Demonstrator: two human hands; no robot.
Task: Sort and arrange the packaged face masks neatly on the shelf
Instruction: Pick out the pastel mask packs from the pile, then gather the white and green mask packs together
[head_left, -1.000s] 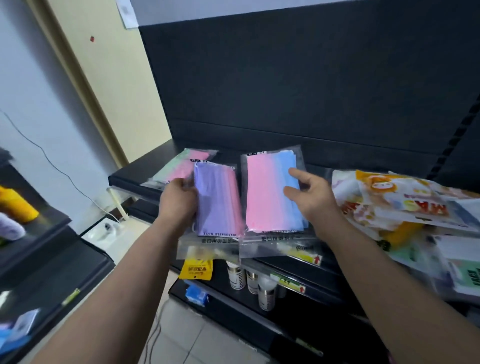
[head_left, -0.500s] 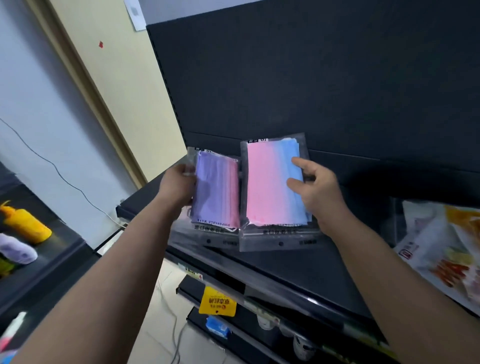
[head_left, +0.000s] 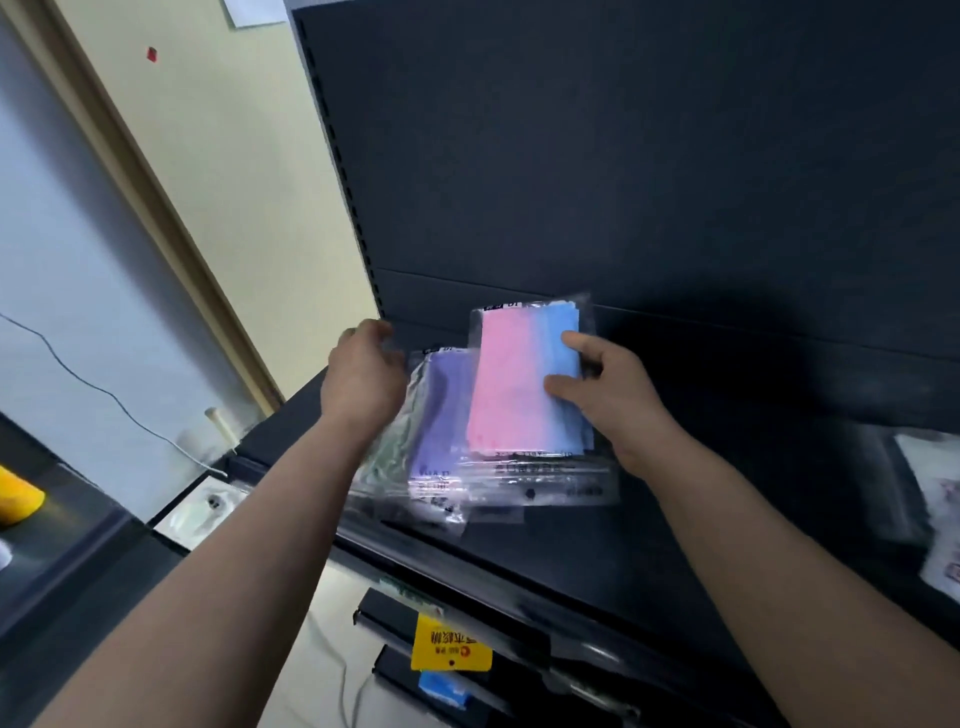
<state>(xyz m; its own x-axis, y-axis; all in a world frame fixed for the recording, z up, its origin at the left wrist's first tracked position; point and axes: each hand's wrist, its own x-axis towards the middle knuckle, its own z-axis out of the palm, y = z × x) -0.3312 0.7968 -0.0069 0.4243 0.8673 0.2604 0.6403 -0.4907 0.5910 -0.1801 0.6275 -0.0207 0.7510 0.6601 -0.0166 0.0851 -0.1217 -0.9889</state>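
My right hand (head_left: 605, 392) grips a clear packet of pink-to-blue face masks (head_left: 511, 389), thumb on its blue side, held upright near the left end of the black shelf (head_left: 597, 545). The pink-blue packet overlaps a purple mask packet (head_left: 441, 415) to its left. My left hand (head_left: 363, 374) holds the top left of the purple packet, with a greenish packet (head_left: 387, 452) bunched behind it. The packets' lower edges touch or hover just over the shelf; which one I cannot tell.
The shelf's dark back panel (head_left: 623, 156) rises behind the packets. Other packaged goods (head_left: 935, 493) lie at the shelf's right edge. A yellow price tag (head_left: 451, 644) hangs below on a lower shelf. A yellow bottle (head_left: 18, 501) sits on a side shelf at the left.
Both hands have carried the packets left along the shelf. The pink-blue packet now overlaps the purple one. The pile of goods on the right has slid almost out of view.
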